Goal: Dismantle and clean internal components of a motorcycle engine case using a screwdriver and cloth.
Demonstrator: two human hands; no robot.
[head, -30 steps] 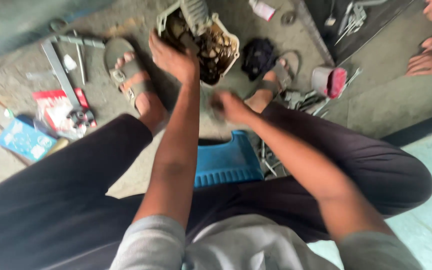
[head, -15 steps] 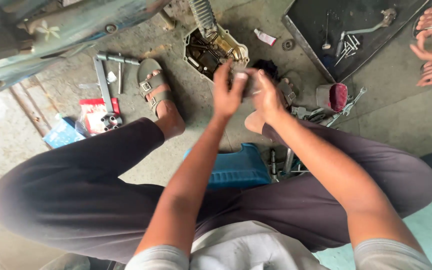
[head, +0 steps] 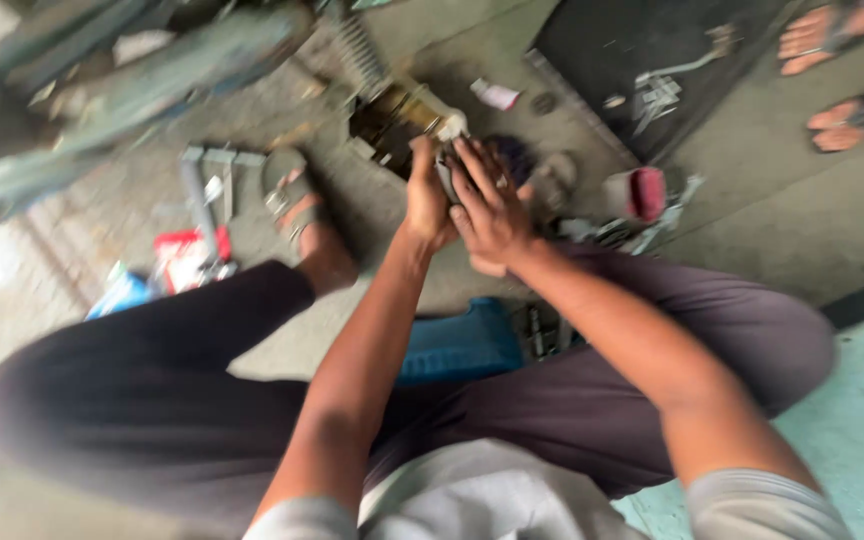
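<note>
hands meet at the frame's centre, over the floor. left hand (head: 426, 200) and right hand (head: 492, 205) press together around a small dark part (head: 446, 180), fingers curled shut on it; blur hides its kind. just past them, at twelve o'clock, sits an open metal housing (head: 392, 115) with a coiled spring (head: 357, 50) above. a sandalled foot (head: 297, 205) lies at nine o'clock, a red-lined cup (head: 637, 192) at three o'clock, a blue stool (head: 457, 340) at six o'clock. judged best: keep both grips firm and work low over the housing, so a slip drops little. compared with half a second before, the hands have closed tighter together and the view has swung left.
</note>
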